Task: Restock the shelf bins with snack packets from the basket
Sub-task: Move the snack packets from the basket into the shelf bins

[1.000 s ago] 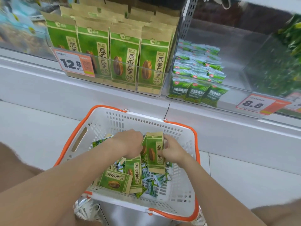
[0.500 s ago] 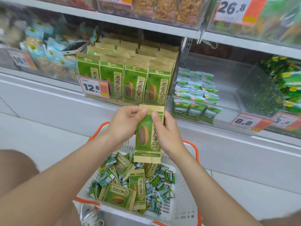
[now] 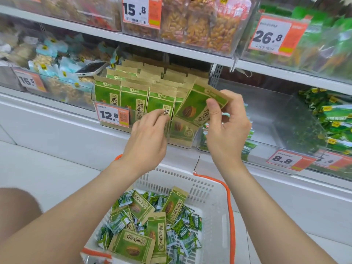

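My right hand (image 3: 226, 134) pinches a green and brown seed packet (image 3: 196, 107) by its top corner and holds it tilted over the right end of the clear shelf bin (image 3: 182, 145). Rows of the same packets (image 3: 133, 98) stand upright in that bin. The fingers of my left hand (image 3: 146, 138) rest against the front row of packets and hold nothing. Below my forearms sits the white basket (image 3: 215, 216) with an orange rim. In it lie several more seed packets (image 3: 158, 231) mixed with small green sachets (image 3: 182, 229).
A 12.8 price tag (image 3: 112, 115) is clipped to the bin front. Right of it, a bin tagged 8.8 (image 3: 283, 159) holds small green sachets (image 3: 247, 147). Bins of other snacks fill the left side and the shelf above (image 3: 200, 27). White floor lies to the left.
Both hands lifted one seed packet out of the basket up to the shelf. The right hand alone now holds it, tilted, at the bin; the left hand has gone to the front row.
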A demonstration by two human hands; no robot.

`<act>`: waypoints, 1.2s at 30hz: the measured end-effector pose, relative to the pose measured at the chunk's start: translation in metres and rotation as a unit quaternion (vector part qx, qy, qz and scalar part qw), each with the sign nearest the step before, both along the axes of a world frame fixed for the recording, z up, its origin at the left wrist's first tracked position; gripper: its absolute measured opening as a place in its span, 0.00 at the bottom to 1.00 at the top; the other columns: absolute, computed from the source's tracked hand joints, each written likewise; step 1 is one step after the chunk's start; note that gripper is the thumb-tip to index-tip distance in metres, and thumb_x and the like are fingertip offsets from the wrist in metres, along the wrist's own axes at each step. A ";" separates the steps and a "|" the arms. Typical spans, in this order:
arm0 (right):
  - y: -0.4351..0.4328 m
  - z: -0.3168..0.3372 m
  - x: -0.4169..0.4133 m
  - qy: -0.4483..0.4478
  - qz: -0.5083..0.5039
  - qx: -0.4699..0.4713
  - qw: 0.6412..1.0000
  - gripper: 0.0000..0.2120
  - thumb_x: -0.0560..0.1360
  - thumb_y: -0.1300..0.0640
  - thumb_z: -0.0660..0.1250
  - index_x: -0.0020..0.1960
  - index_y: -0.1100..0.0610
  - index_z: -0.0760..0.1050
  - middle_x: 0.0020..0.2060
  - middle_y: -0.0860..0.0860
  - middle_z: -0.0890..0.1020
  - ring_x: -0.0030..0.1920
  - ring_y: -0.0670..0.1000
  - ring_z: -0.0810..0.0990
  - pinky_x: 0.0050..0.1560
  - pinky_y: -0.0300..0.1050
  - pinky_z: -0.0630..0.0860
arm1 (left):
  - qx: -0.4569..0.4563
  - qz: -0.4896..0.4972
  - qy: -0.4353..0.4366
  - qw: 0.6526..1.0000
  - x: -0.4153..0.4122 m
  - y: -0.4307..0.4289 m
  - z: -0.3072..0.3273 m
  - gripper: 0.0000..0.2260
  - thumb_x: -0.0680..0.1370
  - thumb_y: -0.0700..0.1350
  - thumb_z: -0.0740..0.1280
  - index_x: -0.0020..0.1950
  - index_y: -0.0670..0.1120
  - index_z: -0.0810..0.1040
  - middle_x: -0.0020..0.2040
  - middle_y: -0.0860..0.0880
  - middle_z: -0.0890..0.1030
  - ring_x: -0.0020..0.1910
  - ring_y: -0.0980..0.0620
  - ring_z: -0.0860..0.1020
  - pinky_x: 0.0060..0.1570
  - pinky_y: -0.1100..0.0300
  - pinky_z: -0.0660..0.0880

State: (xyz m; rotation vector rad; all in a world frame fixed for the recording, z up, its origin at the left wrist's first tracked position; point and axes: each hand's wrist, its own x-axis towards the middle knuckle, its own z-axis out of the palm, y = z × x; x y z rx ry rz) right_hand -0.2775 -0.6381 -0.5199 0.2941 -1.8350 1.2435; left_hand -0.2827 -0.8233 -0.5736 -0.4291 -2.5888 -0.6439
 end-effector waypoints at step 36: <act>-0.014 -0.009 -0.034 -0.030 -0.183 0.404 0.895 0.20 0.75 0.47 0.70 0.65 0.52 0.75 0.57 0.54 0.73 0.56 0.57 0.70 0.53 0.52 0.67 | -0.011 -0.019 0.066 0.998 -0.007 -0.011 0.001 0.16 0.77 0.37 0.67 0.64 0.44 0.77 0.59 0.48 0.76 0.57 0.45 0.73 0.55 0.49 0.74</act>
